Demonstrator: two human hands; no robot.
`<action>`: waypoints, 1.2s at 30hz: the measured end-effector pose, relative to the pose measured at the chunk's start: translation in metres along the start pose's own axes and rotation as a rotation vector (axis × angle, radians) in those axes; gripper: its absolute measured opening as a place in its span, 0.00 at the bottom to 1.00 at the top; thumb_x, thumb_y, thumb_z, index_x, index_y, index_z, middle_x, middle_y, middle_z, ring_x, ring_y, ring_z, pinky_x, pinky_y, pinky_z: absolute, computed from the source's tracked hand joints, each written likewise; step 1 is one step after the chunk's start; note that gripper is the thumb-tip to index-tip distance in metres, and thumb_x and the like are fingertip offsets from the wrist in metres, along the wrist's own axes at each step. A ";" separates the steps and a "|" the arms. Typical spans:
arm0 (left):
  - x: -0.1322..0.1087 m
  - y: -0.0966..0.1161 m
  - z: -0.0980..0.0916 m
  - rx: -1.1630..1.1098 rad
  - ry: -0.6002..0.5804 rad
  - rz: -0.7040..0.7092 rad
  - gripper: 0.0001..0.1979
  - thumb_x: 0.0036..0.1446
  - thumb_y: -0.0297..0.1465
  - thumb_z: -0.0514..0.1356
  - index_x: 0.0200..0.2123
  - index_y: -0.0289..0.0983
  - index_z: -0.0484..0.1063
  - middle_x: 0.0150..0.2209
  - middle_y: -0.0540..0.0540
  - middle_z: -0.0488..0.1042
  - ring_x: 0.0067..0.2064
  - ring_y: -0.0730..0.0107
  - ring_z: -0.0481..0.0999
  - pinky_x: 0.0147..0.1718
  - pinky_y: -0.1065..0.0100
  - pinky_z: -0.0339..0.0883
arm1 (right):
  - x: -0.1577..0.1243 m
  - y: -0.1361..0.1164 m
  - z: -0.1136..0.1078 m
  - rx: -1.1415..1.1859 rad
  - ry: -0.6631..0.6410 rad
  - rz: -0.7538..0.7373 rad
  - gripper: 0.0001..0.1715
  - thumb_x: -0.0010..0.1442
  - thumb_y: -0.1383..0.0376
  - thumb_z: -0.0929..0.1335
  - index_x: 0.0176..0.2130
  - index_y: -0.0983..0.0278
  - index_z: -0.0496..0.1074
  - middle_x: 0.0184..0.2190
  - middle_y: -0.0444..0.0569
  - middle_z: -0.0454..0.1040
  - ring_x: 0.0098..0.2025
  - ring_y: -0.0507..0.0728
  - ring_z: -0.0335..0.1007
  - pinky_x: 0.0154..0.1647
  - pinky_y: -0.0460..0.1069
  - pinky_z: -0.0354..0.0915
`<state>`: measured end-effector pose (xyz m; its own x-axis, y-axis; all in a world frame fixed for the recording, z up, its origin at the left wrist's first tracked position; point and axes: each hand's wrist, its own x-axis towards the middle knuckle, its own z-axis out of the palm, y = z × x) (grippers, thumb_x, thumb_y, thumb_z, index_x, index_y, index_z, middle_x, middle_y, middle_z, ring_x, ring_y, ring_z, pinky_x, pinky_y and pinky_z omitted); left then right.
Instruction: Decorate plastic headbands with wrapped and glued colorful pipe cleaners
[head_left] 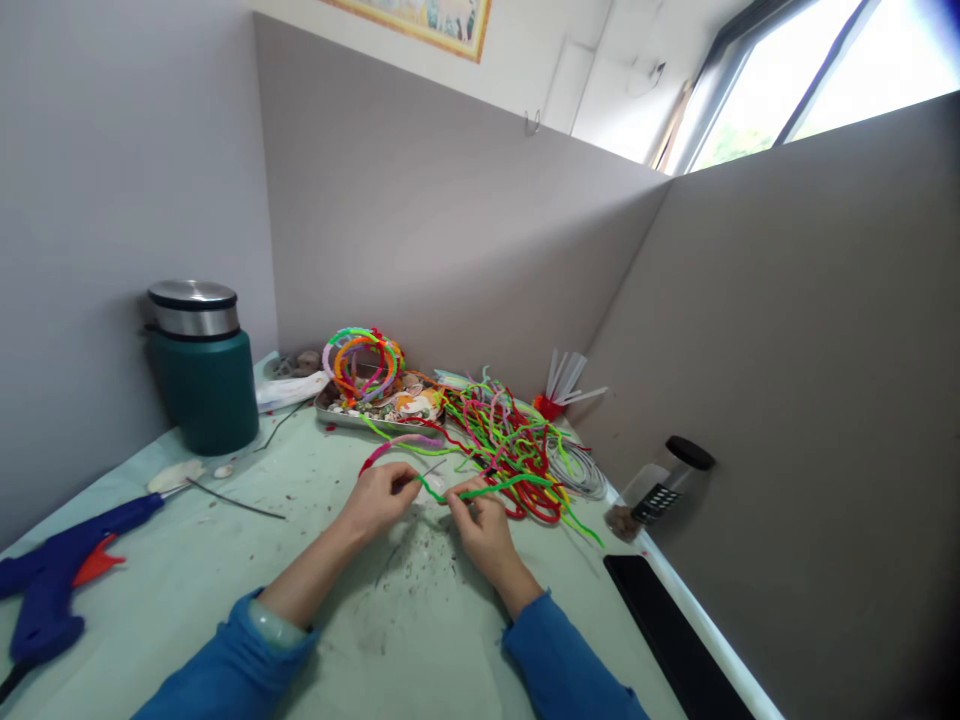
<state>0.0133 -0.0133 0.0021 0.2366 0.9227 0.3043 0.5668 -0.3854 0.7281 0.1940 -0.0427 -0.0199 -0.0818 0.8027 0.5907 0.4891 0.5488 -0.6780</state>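
Over the middle of the table, my left hand [382,498] pinches one end of a green pipe cleaner [517,482]. Thumb and fingers of my right hand [480,525] close on the same pipe cleaner a short way along, and its rest trails off to the right. A pink and lilac fuzzy strip [405,440] curves up from behind my left hand; whether that hand also grips it I cannot tell. Just beyond my fingers shows a thin dark wire end [435,466]. Past my right hand lies a tangled heap of coloured pipe cleaners [510,430].
A metal tray [352,417] holds shells and fuzzy coloured rings [364,365]. Left are a green flask [202,385], a blue glue gun [75,565] and a dark wire [236,500]. To the right are a clear jar [664,485], a black flat object [675,630] and glue sticks [566,375].
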 end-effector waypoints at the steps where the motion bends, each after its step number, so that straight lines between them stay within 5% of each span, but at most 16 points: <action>1: 0.000 0.000 0.000 0.000 0.000 -0.005 0.11 0.51 0.34 0.52 0.24 0.36 0.70 0.20 0.52 0.67 0.24 0.73 0.64 0.24 0.73 0.55 | 0.000 0.001 0.001 -0.001 -0.005 0.003 0.11 0.58 0.65 0.63 0.28 0.63 0.73 0.29 0.48 0.74 0.36 0.56 0.68 0.40 0.49 0.61; 11: 0.000 -0.001 0.001 0.079 0.026 -0.008 0.14 0.52 0.40 0.54 0.23 0.36 0.71 0.19 0.53 0.65 0.24 0.73 0.62 0.24 0.73 0.53 | 0.000 0.008 0.005 -0.042 -0.010 0.088 0.10 0.57 0.65 0.63 0.29 0.63 0.73 0.30 0.48 0.74 0.36 0.56 0.69 0.37 0.47 0.61; 22: -0.002 -0.002 0.005 0.185 0.050 0.137 0.12 0.53 0.35 0.54 0.23 0.36 0.70 0.21 0.51 0.68 0.24 0.74 0.64 0.25 0.73 0.53 | 0.002 0.014 0.003 0.106 0.071 0.252 0.13 0.58 0.60 0.64 0.30 0.65 0.73 0.26 0.48 0.75 0.28 0.54 0.68 0.29 0.46 0.60; 36: -0.012 0.006 0.006 0.437 -0.106 0.369 0.12 0.57 0.32 0.53 0.26 0.36 0.73 0.26 0.48 0.72 0.30 0.71 0.70 0.28 0.71 0.55 | 0.003 0.013 0.002 0.131 0.141 0.266 0.17 0.59 0.59 0.64 0.27 0.66 0.75 0.25 0.48 0.75 0.30 0.55 0.70 0.33 0.46 0.61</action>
<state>0.0189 -0.0268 -0.0006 0.5453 0.7312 0.4099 0.6997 -0.6663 0.2579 0.1978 -0.0326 -0.0276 0.1595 0.8869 0.4336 0.3605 0.3565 -0.8619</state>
